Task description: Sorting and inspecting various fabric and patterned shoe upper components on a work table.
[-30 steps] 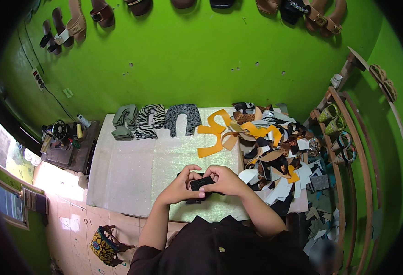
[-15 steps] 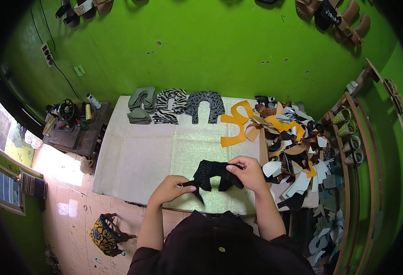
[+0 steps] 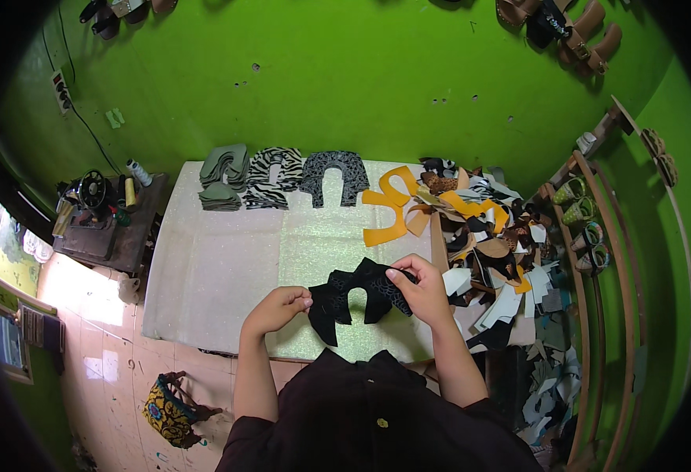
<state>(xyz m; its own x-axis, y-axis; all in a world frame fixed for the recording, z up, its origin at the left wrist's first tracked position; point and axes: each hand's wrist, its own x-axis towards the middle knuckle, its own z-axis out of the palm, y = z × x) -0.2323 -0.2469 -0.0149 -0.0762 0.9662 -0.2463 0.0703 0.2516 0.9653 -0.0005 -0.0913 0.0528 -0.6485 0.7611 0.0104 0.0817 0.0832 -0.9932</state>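
My left hand (image 3: 278,307) pinches the left edge of black U-shaped cut pieces (image 3: 346,287), which look like shoe-upper material. At the other end, my right hand (image 3: 422,288) grips them between thumb and fingers. The pieces overlap unevenly and are held above the near part of the table; a dark leaf-like pattern shows on parts of them. Beyond lie stacks of similar shapes: green pieces (image 3: 223,173), zebra-striped pieces (image 3: 270,197) and grey-black patterned pieces (image 3: 314,185). Flat yellow-orange cut pieces (image 3: 385,232) rest to their right.
The pale table (image 3: 204,275) stands against a green wall. A heap of scraps (image 3: 503,244) fills its right side, beside a wooden rack with sandals (image 3: 583,211). At left are a sewing machine (image 3: 97,208) with thread spools and a patterned stool (image 3: 168,413).
The black pieces have been spread wider, showing more of their U shape. My left hand has shifted slightly left and up, and the whole view has moved a little.
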